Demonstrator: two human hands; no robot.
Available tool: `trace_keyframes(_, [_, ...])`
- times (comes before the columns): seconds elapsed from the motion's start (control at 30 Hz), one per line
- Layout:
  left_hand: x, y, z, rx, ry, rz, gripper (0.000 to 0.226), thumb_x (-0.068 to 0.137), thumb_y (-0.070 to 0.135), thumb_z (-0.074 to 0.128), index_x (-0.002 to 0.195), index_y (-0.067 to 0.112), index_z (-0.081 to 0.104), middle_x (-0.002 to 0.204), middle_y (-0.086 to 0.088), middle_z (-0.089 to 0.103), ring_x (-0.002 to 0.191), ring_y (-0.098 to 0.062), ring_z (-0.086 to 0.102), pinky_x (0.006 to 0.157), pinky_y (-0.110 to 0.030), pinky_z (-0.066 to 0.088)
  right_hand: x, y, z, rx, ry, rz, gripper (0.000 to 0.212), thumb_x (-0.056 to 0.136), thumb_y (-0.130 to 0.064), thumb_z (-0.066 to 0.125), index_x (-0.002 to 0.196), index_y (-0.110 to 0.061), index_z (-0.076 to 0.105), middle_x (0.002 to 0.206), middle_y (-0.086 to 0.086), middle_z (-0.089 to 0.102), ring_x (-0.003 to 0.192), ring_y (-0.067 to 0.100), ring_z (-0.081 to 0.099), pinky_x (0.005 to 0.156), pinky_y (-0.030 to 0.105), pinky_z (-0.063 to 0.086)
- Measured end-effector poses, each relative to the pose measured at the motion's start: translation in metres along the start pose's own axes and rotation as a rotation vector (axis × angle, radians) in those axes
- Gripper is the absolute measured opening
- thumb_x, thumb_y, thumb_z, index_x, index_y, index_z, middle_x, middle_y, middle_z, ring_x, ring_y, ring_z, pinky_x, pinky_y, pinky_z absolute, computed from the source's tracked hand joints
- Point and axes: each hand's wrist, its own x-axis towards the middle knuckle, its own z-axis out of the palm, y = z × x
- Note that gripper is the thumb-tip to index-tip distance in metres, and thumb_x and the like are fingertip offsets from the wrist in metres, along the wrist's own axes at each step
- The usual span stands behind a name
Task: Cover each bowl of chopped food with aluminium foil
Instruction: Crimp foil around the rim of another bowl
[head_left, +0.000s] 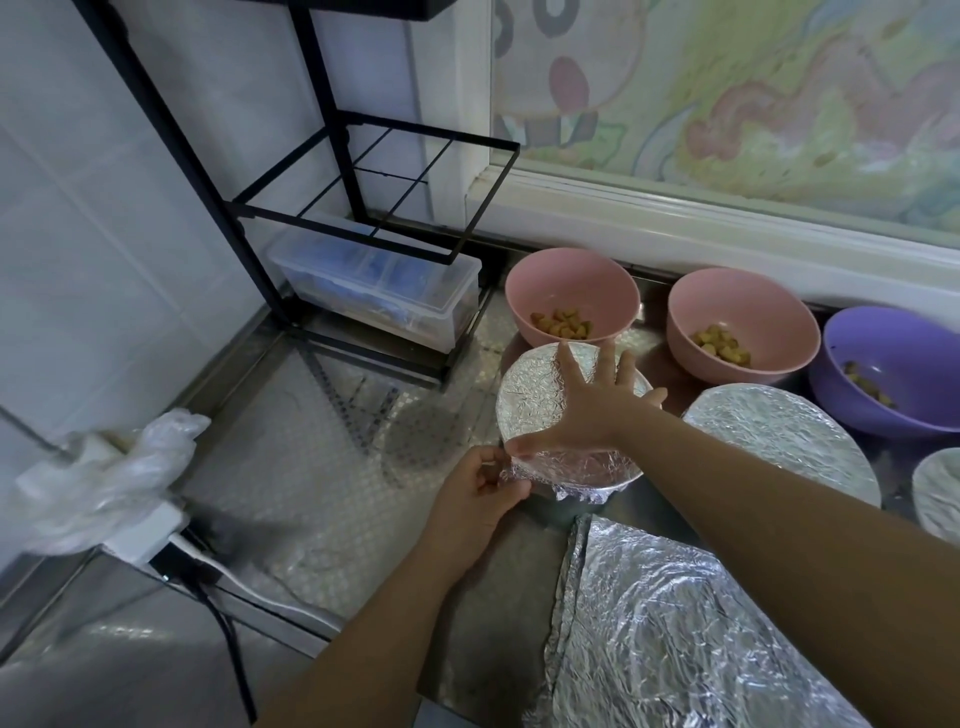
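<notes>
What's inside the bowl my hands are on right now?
Can't tell: foil covers its whole top, hiding the contents. Your right hand lies flat on it; your left hand pinches its edge.

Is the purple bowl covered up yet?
Not covered. The purple bowl is bare on top, and the chopped food shows inside.

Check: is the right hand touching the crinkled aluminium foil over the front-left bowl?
Touching. Head view: right hand spread flat, palm pressing the crinkled aluminium foil.
</notes>
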Motion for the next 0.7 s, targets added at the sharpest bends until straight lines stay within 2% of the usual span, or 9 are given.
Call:
trace_keyframes(0.07, [0.003,0.005,-0.003,0.147,0.005,0.053,0.017,0.088,0.011,0.073,0.103,0.015,0.067,0.095,-0.011,0.071,0.085,-0.019,0.068,0.081,-0.023,0.050,-0.001,0.000,0.000,-0.003,-0.002,0.001,0.157,0.038,-0.104,0.057,0.152,-0.040,-0.031,0.157,0.017,-0.042,0.147,0.047,-0.029,0.110,0.082,0.000])
trace_keyframes(0.17, [0.011,0.016,-0.012,0.341,-0.008,0.090,0.006,0.089,0.014,0.072,0.089,0.019,0.068,0.088,-0.008,0.074,0.079,-0.018,0.068,0.070,-0.015,0.047,-0.001,0.000,0.000,-0.011,-0.001,-0.003,0.155,0.041,-0.103,0.057,0.152,-0.039,-0.030,0.157,0.018,-0.041,0.147,0.047,-0.029,0.110,0.081,0.000])
trace_keyframes(0.23, [0.018,0.023,-0.018,0.393,-0.049,0.073,0.008,0.089,0.012,0.072,0.086,0.018,0.069,0.087,-0.006,0.076,0.081,-0.017,0.071,0.070,-0.014,0.048,-0.001,0.000,0.000,-0.009,0.006,-0.006,0.155,0.041,-0.103,0.057,0.152,-0.039,-0.030,0.157,0.018,-0.041,0.147,0.047,-0.028,0.110,0.081,0.001])
trace_keyframes(0.3, [0.026,0.028,-0.022,0.422,-0.097,0.015,0.005,0.088,0.012,0.073,0.089,0.015,0.071,0.088,-0.005,0.077,0.085,-0.020,0.073,0.077,-0.022,0.053,-0.001,0.001,0.001,-0.003,0.010,-0.009,0.156,0.040,-0.104,0.057,0.152,-0.039,-0.030,0.158,0.018,-0.041,0.147,0.047,-0.028,0.110,0.081,0.001])
trace_keyframes(0.37, [0.033,0.032,-0.024,0.344,-0.140,-0.077,0.007,0.088,0.007,0.073,0.094,0.008,0.070,0.091,-0.010,0.076,0.086,-0.024,0.073,0.083,-0.030,0.057,0.000,0.001,0.001,-0.002,0.016,-0.007,0.157,0.039,-0.104,0.057,0.152,-0.040,-0.030,0.158,0.017,-0.040,0.148,0.047,-0.028,0.110,0.082,0.001])
trace_keyframes(0.43, [0.038,0.037,-0.023,0.240,-0.173,-0.184,0.016,0.089,-0.001,0.069,0.105,-0.006,0.065,0.099,-0.017,0.072,0.086,-0.020,0.073,0.083,-0.027,0.060,0.001,0.001,0.002,-0.007,0.021,-0.002,0.158,0.037,-0.105,0.056,0.152,-0.040,-0.029,0.158,0.018,-0.040,0.148,0.047,-0.027,0.110,0.081,0.002])
trace_keyframes(0.5, [0.042,0.041,-0.023,0.186,-0.199,-0.286,0.026,0.089,-0.005,0.068,0.113,-0.012,0.061,0.102,-0.018,0.071,0.086,-0.017,0.073,0.080,-0.024,0.060,0.001,0.001,0.002,-0.009,0.021,0.000,0.158,0.037,-0.105,0.056,0.153,-0.040,-0.029,0.158,0.018,-0.040,0.148,0.047,-0.027,0.110,0.081,0.002])
trace_keyframes(0.63, [0.045,0.044,-0.024,0.019,-0.167,-0.435,0.036,0.085,-0.006,0.071,0.120,-0.008,0.061,0.110,-0.016,0.072,0.099,-0.017,0.072,0.086,-0.026,0.059,0.000,0.000,0.003,-0.002,0.028,0.000,0.158,0.037,-0.104,0.057,0.153,-0.040,-0.029,0.158,0.017,-0.040,0.148,0.046,-0.028,0.110,0.081,0.002])
trace_keyframes(0.7, [0.041,0.042,-0.019,-0.121,-0.110,-0.487,0.033,0.085,-0.008,0.070,0.117,-0.004,0.063,0.114,-0.016,0.072,0.105,-0.020,0.069,0.085,-0.027,0.059,0.001,0.001,0.003,-0.001,0.029,-0.001,0.158,0.038,-0.104,0.057,0.153,-0.039,-0.029,0.158,0.017,-0.040,0.148,0.046,-0.028,0.110,0.082,0.003])
